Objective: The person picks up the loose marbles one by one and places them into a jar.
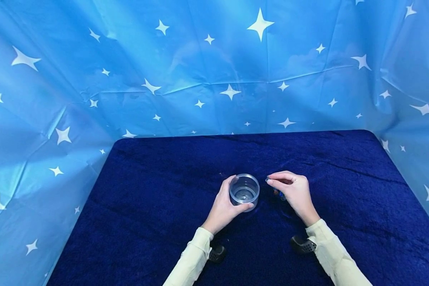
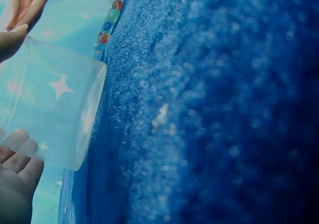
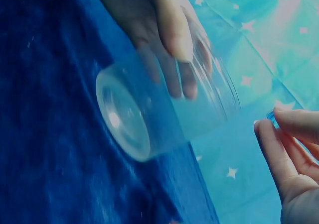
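Note:
A clear, round, open-topped plastic jar (image 1: pixel 244 186) stands out near the middle of the dark blue cloth. My left hand (image 1: pixel 224 206) grips its side, thumb at the near side and fingers around the left. Through the wall of the jar (image 3: pixel 164 109), the right wrist view shows those fingers; no contents are visible. Just right of the rim, my right hand (image 1: pixel 296 192) pinches a small blue translucent marble (image 3: pixel 271 118) between thumb and fingertips. Below that hand, several coloured marbles (image 2: pixel 108 25) lie on the cloth, partly hidden by it in the head view.
Dark blue plush cloth (image 1: pixel 157 198) covers the table. A blue curtain with white stars (image 1: pixel 214 59) hangs behind and at both sides. Black wrist devices (image 1: pixel 303 245) sit under the pale sleeves.

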`<state>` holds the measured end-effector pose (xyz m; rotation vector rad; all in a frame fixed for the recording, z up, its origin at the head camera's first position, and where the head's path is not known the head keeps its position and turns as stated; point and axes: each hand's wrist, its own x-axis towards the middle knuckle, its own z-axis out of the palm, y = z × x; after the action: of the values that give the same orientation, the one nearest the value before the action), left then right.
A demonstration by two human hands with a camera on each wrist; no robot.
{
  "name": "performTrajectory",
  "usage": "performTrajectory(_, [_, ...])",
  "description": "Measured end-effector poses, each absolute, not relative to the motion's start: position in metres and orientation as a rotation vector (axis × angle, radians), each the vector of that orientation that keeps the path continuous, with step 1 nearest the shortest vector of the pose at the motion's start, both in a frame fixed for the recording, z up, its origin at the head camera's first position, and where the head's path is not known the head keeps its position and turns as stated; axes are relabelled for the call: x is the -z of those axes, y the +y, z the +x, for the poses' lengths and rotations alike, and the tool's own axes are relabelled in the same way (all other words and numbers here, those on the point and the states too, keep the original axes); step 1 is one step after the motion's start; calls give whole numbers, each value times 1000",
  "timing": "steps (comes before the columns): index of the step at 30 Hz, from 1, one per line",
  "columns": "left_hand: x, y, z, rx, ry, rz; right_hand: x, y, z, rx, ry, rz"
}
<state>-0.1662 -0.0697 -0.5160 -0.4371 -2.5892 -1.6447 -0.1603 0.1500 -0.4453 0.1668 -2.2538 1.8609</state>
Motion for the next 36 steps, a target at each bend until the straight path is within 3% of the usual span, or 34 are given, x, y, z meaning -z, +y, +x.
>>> performTrajectory(9, [517,-70,-166,1650,-2588,-456,475,132,-177,-1909,-2238,279])
performTrajectory(36, [516,-71,-166,1642,-2596,-461,474,116,-175,-1729,-2311,384])
